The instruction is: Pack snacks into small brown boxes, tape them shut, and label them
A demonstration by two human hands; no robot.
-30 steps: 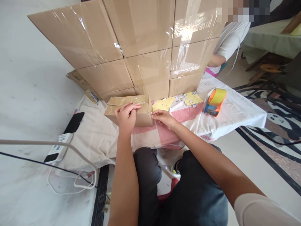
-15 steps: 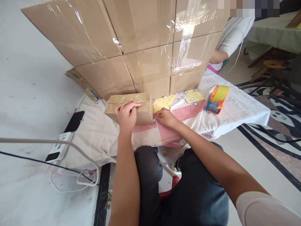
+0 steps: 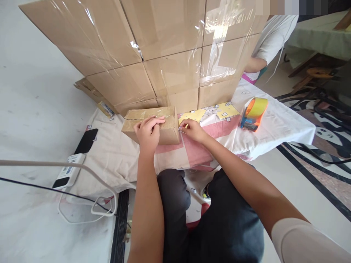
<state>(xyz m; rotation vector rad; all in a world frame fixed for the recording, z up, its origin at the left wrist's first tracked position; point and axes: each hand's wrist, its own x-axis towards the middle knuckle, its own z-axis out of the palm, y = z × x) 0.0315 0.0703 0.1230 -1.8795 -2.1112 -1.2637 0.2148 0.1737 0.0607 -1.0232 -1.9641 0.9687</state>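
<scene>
A small cardboard box [image 3: 166, 136] with brown tape over its top lies on the cloth-covered table. My left hand [image 3: 148, 131] rests on its top and near edge, fingers stretched and lying against the cardboard, holding nothing. At the right end of the box, my right hand [image 3: 192, 130] has thumb and forefinger pinched together. A tiny whitish bit shows at those fingertips, touching or very near the box's end; its kind is too small to make out. An orange and blue tape dispenser [image 3: 254, 114] with a yellow roll stands on the cloth to the right.
Behind the box rises a wall of stacked, film-wrapped cartons [image 3: 172, 73]. On the left lie a black phone-like slab [image 3: 86, 141] and a white power strip [image 3: 69, 170] with cables. Another person's arm [image 3: 255, 65] shows behind the cartons. Patterned cloth [image 3: 216, 128] covers the table.
My right hand has shifted slightly up along the box's right end, and its fingers have turned a little. The left hand and the box stay in place.
</scene>
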